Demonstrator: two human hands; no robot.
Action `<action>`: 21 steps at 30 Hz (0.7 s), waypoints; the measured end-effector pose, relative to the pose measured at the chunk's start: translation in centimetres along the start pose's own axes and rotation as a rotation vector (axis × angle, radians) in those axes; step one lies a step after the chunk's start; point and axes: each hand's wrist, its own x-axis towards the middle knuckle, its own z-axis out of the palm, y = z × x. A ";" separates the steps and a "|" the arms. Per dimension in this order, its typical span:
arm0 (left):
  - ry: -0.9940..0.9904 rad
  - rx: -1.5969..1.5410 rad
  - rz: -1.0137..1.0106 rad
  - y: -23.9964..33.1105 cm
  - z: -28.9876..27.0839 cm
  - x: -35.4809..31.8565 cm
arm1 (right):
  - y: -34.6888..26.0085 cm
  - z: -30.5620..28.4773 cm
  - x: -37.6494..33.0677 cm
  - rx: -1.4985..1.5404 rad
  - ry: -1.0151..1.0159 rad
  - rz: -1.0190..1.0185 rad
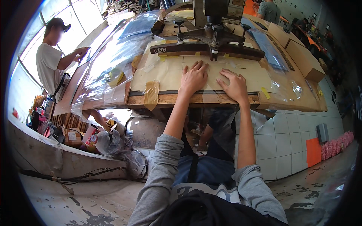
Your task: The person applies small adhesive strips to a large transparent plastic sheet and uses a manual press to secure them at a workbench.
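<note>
Head view: the left hand (194, 78) lies palm down on a pale yellow sheet (214, 71), its fingers slightly apart and pointing away from the body. The right hand (233, 86) rests on the same sheet a little nearer the front edge, fingers spread and thumb held out toward the left one. Neither grip is closed on anything; both press flat, with a gap of bare sheet between them. The sheet lies at the front of the counter (169, 99), under a dark curved bar (192, 49) that crosses just beyond the fingertips and hangs from a metal bracket (205, 37) with knobs. Near the left forearm, a strip of brown tape (151, 94) drapes over the counter's front edge. Farther left, clear plastic sheeting (100, 62) spreads out, with a yellow tape roll (115, 77) among it. To the right stands a long cardboard box (305, 60). Across the left side, a person in a white T-shirt (48, 62) stands with both hands raised over the counter's edge.
</note>
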 end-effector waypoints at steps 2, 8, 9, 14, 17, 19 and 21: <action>0.006 0.000 0.008 0.0 0.0 0.0 | 0.0 0.0 -0.1 -0.032 0.026 -0.018; 0.018 0.023 0.014 0.0 -0.2 -0.2 | -0.1 0.1 0.0 0.014 -0.009 0.015; 0.025 0.023 0.017 0.0 -0.2 -0.2 | -0.2 0.1 0.0 0.012 -0.011 0.012; 0.003 0.020 0.039 0.9 -0.8 -1.2 | -0.1 -0.1 0.0 -0.021 0.030 -0.005; -0.021 0.035 0.057 0.9 -1.0 -1.4 | -0.1 -0.1 0.2 -0.012 0.014 0.010; -0.033 0.043 0.059 0.9 -1.1 -1.4 | -0.1 0.2 0.0 -0.008 0.024 -0.001; -0.038 0.042 0.047 0.9 -1.1 -1.4 | -0.3 0.2 -0.1 -0.016 0.033 0.004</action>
